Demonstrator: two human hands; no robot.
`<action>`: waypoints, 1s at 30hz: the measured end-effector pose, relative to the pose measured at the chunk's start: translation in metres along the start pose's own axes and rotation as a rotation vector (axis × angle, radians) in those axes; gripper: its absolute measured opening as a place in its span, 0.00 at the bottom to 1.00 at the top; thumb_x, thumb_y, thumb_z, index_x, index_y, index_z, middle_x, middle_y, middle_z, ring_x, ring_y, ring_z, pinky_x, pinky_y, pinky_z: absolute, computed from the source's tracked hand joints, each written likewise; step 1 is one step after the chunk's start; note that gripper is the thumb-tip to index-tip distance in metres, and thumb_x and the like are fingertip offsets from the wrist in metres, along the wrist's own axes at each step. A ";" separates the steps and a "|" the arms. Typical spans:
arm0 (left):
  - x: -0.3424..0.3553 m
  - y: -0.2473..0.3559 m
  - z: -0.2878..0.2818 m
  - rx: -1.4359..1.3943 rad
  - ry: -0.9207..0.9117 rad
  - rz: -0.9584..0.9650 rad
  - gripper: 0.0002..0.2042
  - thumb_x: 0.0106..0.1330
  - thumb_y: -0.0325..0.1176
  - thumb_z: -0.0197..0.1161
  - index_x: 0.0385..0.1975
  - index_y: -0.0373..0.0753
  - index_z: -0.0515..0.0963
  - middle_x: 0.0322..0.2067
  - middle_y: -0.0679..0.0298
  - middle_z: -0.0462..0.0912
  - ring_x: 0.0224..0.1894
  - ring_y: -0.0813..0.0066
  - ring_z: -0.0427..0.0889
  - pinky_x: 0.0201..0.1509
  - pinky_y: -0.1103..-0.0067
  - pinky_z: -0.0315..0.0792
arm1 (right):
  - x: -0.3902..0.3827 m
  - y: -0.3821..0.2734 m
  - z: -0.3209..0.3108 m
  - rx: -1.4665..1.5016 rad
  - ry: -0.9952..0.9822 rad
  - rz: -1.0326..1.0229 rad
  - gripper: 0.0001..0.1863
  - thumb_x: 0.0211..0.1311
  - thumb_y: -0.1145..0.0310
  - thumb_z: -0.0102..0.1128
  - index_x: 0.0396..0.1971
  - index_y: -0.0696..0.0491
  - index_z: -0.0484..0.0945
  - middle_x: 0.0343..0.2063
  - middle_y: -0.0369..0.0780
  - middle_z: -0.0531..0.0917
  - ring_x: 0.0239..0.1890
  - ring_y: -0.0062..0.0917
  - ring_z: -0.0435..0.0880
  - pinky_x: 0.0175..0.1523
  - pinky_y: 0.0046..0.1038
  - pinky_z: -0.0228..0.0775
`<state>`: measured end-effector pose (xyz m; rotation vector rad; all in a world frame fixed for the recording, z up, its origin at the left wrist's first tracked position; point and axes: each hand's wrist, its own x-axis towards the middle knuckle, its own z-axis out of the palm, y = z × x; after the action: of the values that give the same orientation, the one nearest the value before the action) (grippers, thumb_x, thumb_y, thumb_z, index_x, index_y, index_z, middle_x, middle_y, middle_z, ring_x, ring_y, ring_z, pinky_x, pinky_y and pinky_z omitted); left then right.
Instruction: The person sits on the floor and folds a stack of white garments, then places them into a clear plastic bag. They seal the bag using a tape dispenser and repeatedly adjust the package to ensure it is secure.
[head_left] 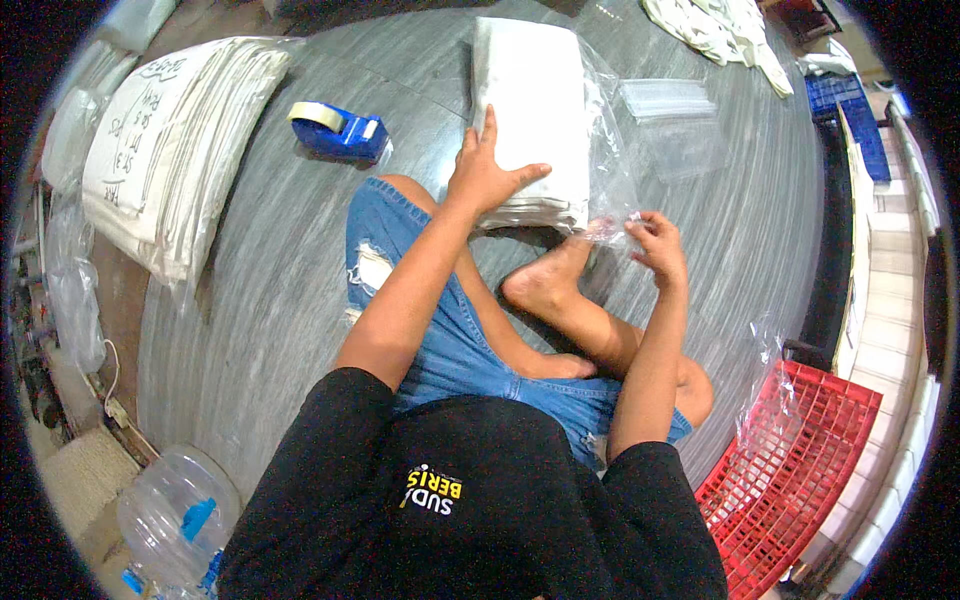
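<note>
A thick folded stack of white cloth lies on the floor in front of me, in a clear plastic bag whose loose side sticks out to the right. My left hand rests on the stack's left near part, thumb and fingers spread. At the near right corner, my right hand pinches the edge of the plastic between thumb and fingers. Left of the stack stands a blue tape dispenser with a roll of tape. Flat clear plastic bags lie in a pile to the right.
A large pile of folded white cloth with handwriting on top sits at the left. Crumpled white cloth lies far right. A red plastic crate is at the near right, a blue crate beyond it. A clear plastic jug stands near left.
</note>
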<state>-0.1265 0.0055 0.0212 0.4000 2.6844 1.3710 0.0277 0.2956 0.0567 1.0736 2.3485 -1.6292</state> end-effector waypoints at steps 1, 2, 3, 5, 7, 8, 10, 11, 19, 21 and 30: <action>0.013 -0.013 0.002 -0.218 0.043 -0.202 0.57 0.49 0.72 0.65 0.73 0.39 0.52 0.64 0.31 0.60 0.67 0.39 0.63 0.68 0.58 0.62 | 0.005 -0.003 -0.002 -0.101 0.064 -0.062 0.27 0.58 0.60 0.70 0.56 0.51 0.74 0.43 0.42 0.83 0.36 0.30 0.83 0.38 0.32 0.78; 0.028 -0.031 0.001 -0.428 0.092 -0.411 0.55 0.50 0.72 0.64 0.72 0.40 0.55 0.64 0.33 0.62 0.66 0.41 0.66 0.66 0.57 0.64 | 0.009 -0.014 0.003 0.079 0.041 -0.023 0.28 0.57 0.59 0.71 0.56 0.51 0.74 0.46 0.43 0.82 0.36 0.30 0.83 0.39 0.32 0.77; 0.034 -0.044 -0.003 -0.637 0.138 -0.613 0.53 0.51 0.72 0.62 0.71 0.41 0.58 0.63 0.35 0.65 0.65 0.42 0.68 0.64 0.55 0.66 | 0.013 -0.033 0.007 0.263 0.023 0.024 0.30 0.56 0.58 0.72 0.57 0.51 0.74 0.49 0.45 0.81 0.37 0.31 0.83 0.40 0.33 0.77; 0.030 -0.029 -0.021 -0.816 -0.221 -0.752 0.49 0.54 0.71 0.61 0.68 0.38 0.63 0.60 0.41 0.71 0.60 0.48 0.74 0.60 0.57 0.69 | 0.034 -0.042 0.009 0.307 -0.074 0.115 0.31 0.54 0.58 0.73 0.58 0.52 0.75 0.53 0.46 0.78 0.39 0.32 0.82 0.42 0.34 0.76; 0.030 -0.011 -0.028 -0.839 -0.459 -0.747 0.44 0.55 0.67 0.64 0.61 0.34 0.71 0.56 0.49 0.77 0.55 0.55 0.78 0.56 0.61 0.73 | 0.083 -0.021 0.013 0.020 -0.270 0.179 0.32 0.52 0.58 0.73 0.57 0.52 0.76 0.56 0.47 0.76 0.43 0.32 0.82 0.44 0.34 0.76; 0.035 -0.014 -0.022 -0.877 -0.497 -0.727 0.44 0.54 0.65 0.66 0.61 0.34 0.71 0.56 0.49 0.77 0.55 0.55 0.78 0.55 0.61 0.73 | 0.099 -0.010 0.014 -0.143 -0.426 0.058 0.27 0.52 0.62 0.71 0.52 0.54 0.77 0.50 0.44 0.79 0.43 0.31 0.82 0.44 0.34 0.76; 0.034 -0.028 -0.021 -0.960 -0.543 -0.720 0.44 0.53 0.63 0.69 0.61 0.32 0.71 0.56 0.49 0.77 0.55 0.56 0.79 0.55 0.63 0.74 | 0.092 -0.032 0.044 -0.158 -0.554 0.210 0.15 0.55 0.70 0.65 0.44 0.55 0.80 0.39 0.36 0.84 0.42 0.27 0.82 0.45 0.33 0.76; 0.029 -0.034 -0.027 -0.984 -0.556 -0.755 0.45 0.51 0.59 0.73 0.61 0.30 0.69 0.55 0.49 0.78 0.54 0.58 0.79 0.55 0.65 0.75 | 0.090 -0.034 0.058 -0.188 -0.526 0.183 0.15 0.54 0.71 0.65 0.43 0.55 0.80 0.37 0.36 0.84 0.40 0.26 0.83 0.43 0.33 0.76; 0.041 -0.034 0.019 -0.939 -0.329 -0.409 0.45 0.54 0.57 0.72 0.64 0.32 0.63 0.55 0.48 0.77 0.53 0.59 0.80 0.55 0.67 0.76 | 0.104 -0.029 0.073 -0.257 -0.160 -0.149 0.08 0.50 0.70 0.63 0.31 0.54 0.82 0.27 0.35 0.83 0.28 0.24 0.80 0.32 0.30 0.73; 0.048 -0.028 0.026 -0.880 -0.290 -0.370 0.47 0.55 0.58 0.72 0.66 0.30 0.60 0.56 0.46 0.75 0.54 0.58 0.80 0.55 0.67 0.77 | 0.117 -0.020 0.063 -0.432 -0.088 -0.160 0.14 0.51 0.64 0.67 0.36 0.54 0.81 0.28 0.37 0.83 0.28 0.25 0.80 0.33 0.32 0.75; -0.037 -0.018 -0.001 -0.468 -0.068 -0.525 0.57 0.49 0.51 0.77 0.69 0.31 0.43 0.62 0.29 0.60 0.55 0.38 0.75 0.57 0.65 0.75 | 0.031 -0.023 0.006 -0.051 -0.209 0.081 0.20 0.59 0.67 0.68 0.49 0.53 0.73 0.35 0.39 0.82 0.30 0.24 0.81 0.33 0.28 0.80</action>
<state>-0.0946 -0.0157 0.0057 -0.2764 2.0887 1.6766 -0.0109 0.3015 0.0591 0.9267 2.1731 -1.5619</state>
